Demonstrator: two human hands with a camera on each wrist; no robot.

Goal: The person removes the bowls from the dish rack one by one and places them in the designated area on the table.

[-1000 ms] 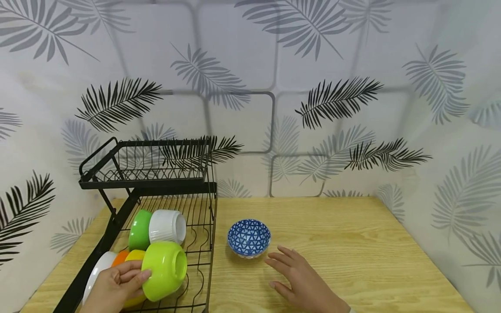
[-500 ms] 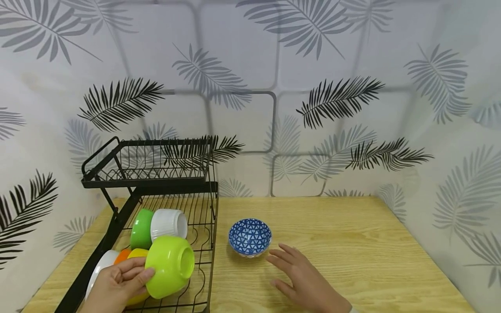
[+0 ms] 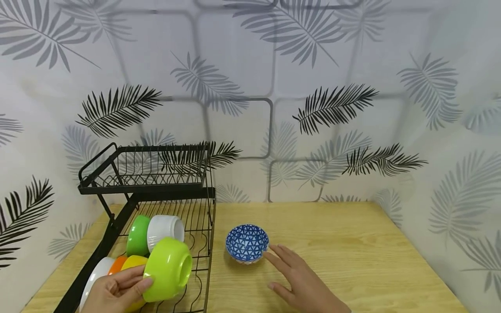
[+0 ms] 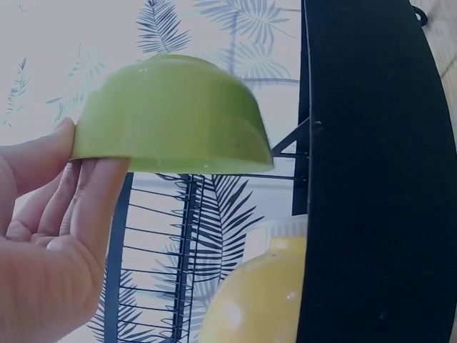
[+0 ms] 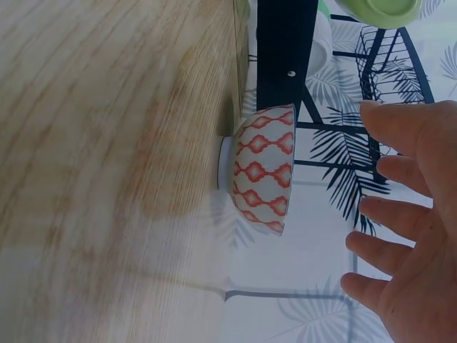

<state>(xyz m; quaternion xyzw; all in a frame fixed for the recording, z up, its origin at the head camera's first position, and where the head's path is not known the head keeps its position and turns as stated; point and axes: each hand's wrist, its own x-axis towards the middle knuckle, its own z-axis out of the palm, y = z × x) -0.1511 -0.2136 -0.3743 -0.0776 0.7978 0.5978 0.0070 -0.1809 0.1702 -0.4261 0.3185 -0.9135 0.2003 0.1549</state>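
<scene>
Over the lower level of a black dish rack (image 3: 211, 243), my left hand (image 3: 113, 289) pinches a lime-green bowl (image 3: 166, 269) by its rim, thumb outside and fingers under the edge. The bowl is tipped on its side in the head view, its foot facing right. My right hand (image 3: 303, 278) is held with fingers spread just right of a small bowl (image 3: 247, 244), blue-and-white inside. That small bowl stands upright on the wooden table (image 3: 332, 239). In the right wrist view its outside shows a red-and-white pattern (image 5: 263, 170), with the fingertips (image 5: 375, 207) beside the rim.
A yellow bowl (image 3: 135, 261), an orange bowl (image 3: 117, 264) and a white bowl (image 3: 95, 278) stand on edge in the rack, partly behind my left hand. Behind them are a green bowl (image 3: 138, 234) and a white ribbed cup (image 3: 165, 229). An upper rack shelf (image 3: 148, 176) overhangs the back.
My right hand has drawn slightly closer to the blue-and-white bowl. The lime-green bowl has shifted slightly right and turned a little in my left hand. The head view has tilted up slightly.
</scene>
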